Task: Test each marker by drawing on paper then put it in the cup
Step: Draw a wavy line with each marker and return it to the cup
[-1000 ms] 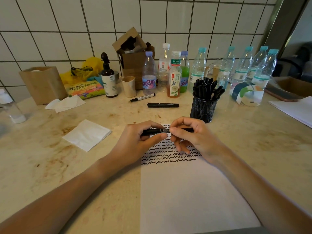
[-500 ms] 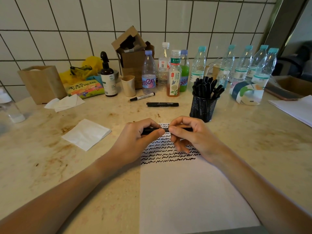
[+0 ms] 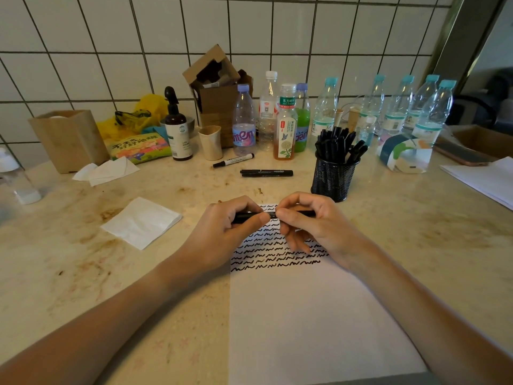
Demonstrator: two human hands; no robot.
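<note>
Here, the left hand [image 3: 222, 232] and right hand [image 3: 313, 226] are each gripping one end of a black marker [image 3: 270, 214], holding it level above the paper [image 3: 305, 315], just in front of the mesh cup [image 3: 331, 177], presumably to work its cap.

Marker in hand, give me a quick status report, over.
Left hand and right hand both grip one black marker, level over the paper. Mesh cup stands behind, packed with markers. Nothing in the way.
</note>
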